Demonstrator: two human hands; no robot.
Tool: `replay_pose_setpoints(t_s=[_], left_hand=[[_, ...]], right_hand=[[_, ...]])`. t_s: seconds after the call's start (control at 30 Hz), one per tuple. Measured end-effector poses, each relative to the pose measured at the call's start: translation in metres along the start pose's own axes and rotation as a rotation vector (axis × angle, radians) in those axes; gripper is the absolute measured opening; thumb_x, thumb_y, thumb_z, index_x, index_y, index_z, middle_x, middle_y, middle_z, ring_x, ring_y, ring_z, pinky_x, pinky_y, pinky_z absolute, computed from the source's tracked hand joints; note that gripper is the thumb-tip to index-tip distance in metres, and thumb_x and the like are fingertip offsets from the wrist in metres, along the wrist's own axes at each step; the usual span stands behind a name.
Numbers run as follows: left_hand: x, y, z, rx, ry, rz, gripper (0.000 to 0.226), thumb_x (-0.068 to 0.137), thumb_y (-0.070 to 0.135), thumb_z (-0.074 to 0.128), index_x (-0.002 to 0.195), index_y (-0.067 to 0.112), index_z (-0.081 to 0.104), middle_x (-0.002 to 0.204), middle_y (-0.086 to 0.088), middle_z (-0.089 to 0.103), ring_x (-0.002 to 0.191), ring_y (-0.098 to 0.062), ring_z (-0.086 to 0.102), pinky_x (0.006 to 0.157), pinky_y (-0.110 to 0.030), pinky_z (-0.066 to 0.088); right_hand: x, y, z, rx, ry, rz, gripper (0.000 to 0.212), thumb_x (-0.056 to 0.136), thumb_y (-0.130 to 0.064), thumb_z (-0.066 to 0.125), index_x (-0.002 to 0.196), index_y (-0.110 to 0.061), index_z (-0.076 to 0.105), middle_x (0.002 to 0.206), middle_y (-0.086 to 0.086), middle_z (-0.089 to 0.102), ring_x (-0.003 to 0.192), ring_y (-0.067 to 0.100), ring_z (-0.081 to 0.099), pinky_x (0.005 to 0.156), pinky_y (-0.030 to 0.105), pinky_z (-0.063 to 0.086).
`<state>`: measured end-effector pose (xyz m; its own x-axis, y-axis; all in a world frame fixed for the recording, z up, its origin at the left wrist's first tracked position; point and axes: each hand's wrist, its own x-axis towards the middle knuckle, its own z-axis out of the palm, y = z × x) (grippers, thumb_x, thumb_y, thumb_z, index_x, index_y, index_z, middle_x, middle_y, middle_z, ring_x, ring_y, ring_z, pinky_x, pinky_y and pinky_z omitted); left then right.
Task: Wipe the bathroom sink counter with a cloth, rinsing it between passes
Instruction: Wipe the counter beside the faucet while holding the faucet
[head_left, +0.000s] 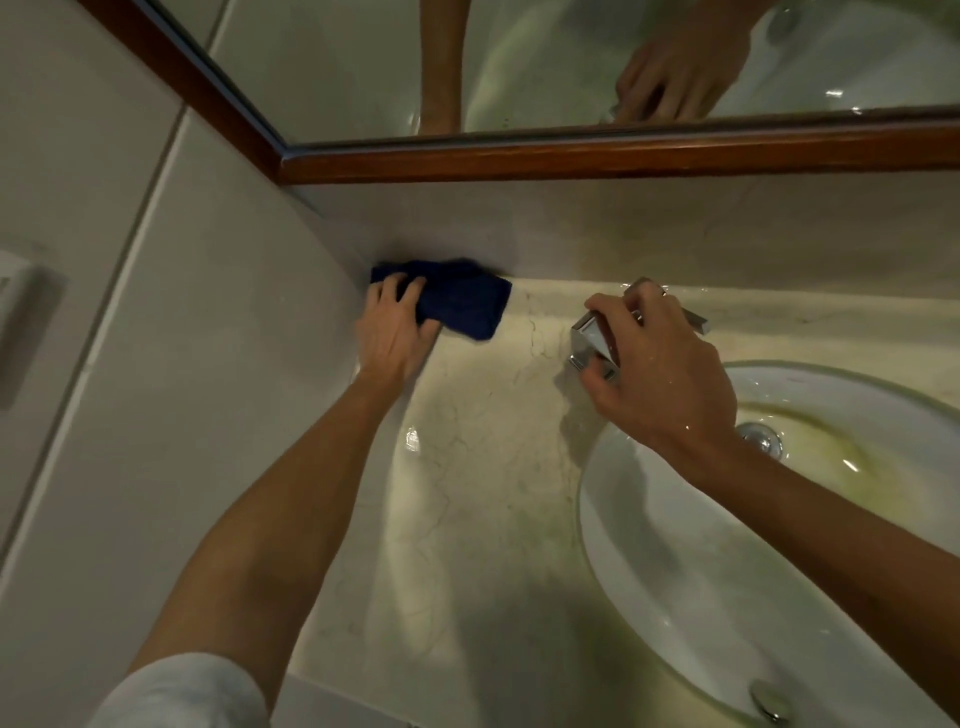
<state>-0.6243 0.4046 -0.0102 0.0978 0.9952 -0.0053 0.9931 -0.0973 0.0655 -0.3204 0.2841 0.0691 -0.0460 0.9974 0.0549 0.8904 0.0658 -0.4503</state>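
A dark blue cloth (457, 301) lies folded in the far left corner of the pale marble counter (483, 467), against the wall and backsplash. My left hand (395, 332) presses on the cloth's left part with fingers spread over it. My right hand (654, 374) is closed around the chrome tap (595, 345) behind the white oval sink (675, 587). The sink bowl shows yellowish staining near the drain (761, 439).
A wood-framed mirror (571, 161) hangs above the marble backsplash and reflects my hands. Tiled wall runs along the left, with a fitting (21, 322) on it. A chrome overflow fitting (771, 701) sits at the sink's near rim.
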Motion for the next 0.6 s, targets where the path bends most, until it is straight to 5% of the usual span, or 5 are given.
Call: replay_pose_setpoints(t_s=[0.17, 0.27, 0.37, 0.5, 0.6], left_hand=[[-0.005, 0.054, -0.006, 0.069, -0.056, 0.065, 0.056, 0.092, 0.047, 0.06, 0.139, 0.018, 0.058, 0.135, -0.011, 0.056, 0.121, -0.034, 0.051, 0.061, -0.038, 0.045], [-0.008, 0.108, -0.009, 0.085, -0.096, 0.159, 0.055, 0.09, 0.044, 0.061, 0.139, 0.019, 0.057, 0.137, -0.009, 0.054, 0.123, -0.032, 0.05, 0.064, -0.035, 0.038], [0.001, 0.135, -0.014, 0.133, -0.128, 0.242, 0.053, 0.094, 0.041, 0.059, 0.142, 0.019, 0.052, 0.143, -0.008, 0.05, 0.125, -0.031, 0.049, 0.07, -0.039, 0.047], [0.011, 0.105, -0.015, 0.216, -0.142, 0.307, 0.056, 0.095, 0.047, 0.059, 0.143, 0.021, 0.049, 0.145, -0.009, 0.049, 0.127, -0.033, 0.048, 0.076, -0.043, 0.052], [0.013, 0.054, -0.014, 0.205, -0.127, 0.183, 0.053, 0.092, 0.036, 0.062, 0.141, 0.016, 0.052, 0.141, -0.012, 0.052, 0.122, -0.037, 0.05, 0.079, -0.045, 0.051]], right_hand=[[0.0, -0.003, 0.0, -0.032, -0.011, -0.005, 0.044, 0.09, -0.035, 0.064, 0.13, -0.023, 0.05, 0.118, 0.002, 0.044, 0.106, 0.021, 0.05, 0.057, 0.034, 0.052], [0.0, -0.004, -0.002, -0.065, -0.008, -0.011, 0.046, 0.089, -0.033, 0.061, 0.132, -0.02, 0.05, 0.117, 0.004, 0.046, 0.105, 0.022, 0.05, 0.059, 0.034, 0.05], [-0.001, -0.004, -0.004, -0.108, -0.01, -0.017, 0.05, 0.088, -0.035, 0.059, 0.135, -0.018, 0.05, 0.118, 0.006, 0.048, 0.106, 0.024, 0.052, 0.06, 0.033, 0.049], [0.002, -0.002, -0.004, -0.088, -0.018, -0.02, 0.049, 0.089, -0.035, 0.063, 0.134, -0.02, 0.05, 0.12, 0.006, 0.05, 0.108, 0.025, 0.053, 0.061, 0.033, 0.047], [0.001, -0.001, -0.003, -0.07, -0.001, -0.022, 0.045, 0.09, -0.035, 0.064, 0.13, -0.022, 0.051, 0.118, 0.004, 0.05, 0.105, 0.024, 0.053, 0.061, 0.031, 0.042]])
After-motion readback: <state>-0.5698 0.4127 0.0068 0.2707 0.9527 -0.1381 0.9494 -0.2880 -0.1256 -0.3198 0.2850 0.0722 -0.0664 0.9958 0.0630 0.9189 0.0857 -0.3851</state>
